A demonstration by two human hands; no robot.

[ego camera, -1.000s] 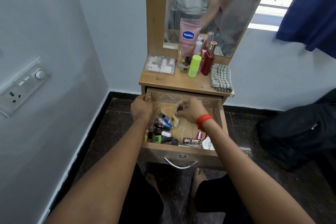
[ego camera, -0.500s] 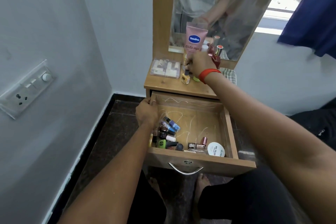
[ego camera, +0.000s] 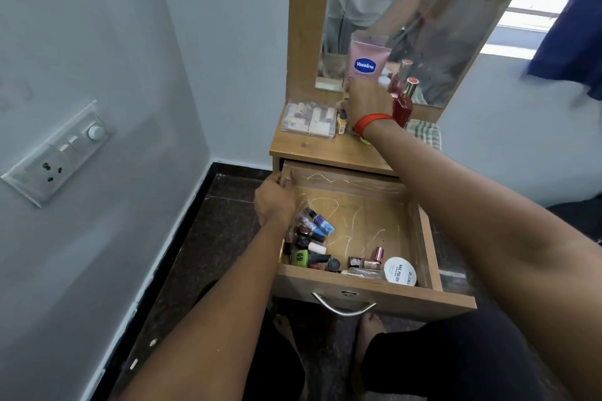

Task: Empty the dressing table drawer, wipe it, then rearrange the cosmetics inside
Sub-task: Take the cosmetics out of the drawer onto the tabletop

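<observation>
The crowded surface [ego camera: 325, 153] carries bottles at 12 o'clock, where the right hand [ego camera: 368, 101] reaches, its grip hidden. The left hand [ego camera: 277, 202] clamps the drawer [ego camera: 374, 290] rim at 9 o'clock; nail polishes [ego camera: 309, 244] remain inside. A careless withdrawal could topple the upright red bottle [ego camera: 402, 107].

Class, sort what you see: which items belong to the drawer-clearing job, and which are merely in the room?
Part of the job:
drawer
nail polish bottles
white round tub
Vaseline tube
red bottle
checked cloth

Just there:
wall switchboard
blue curtain
mirror
</observation>
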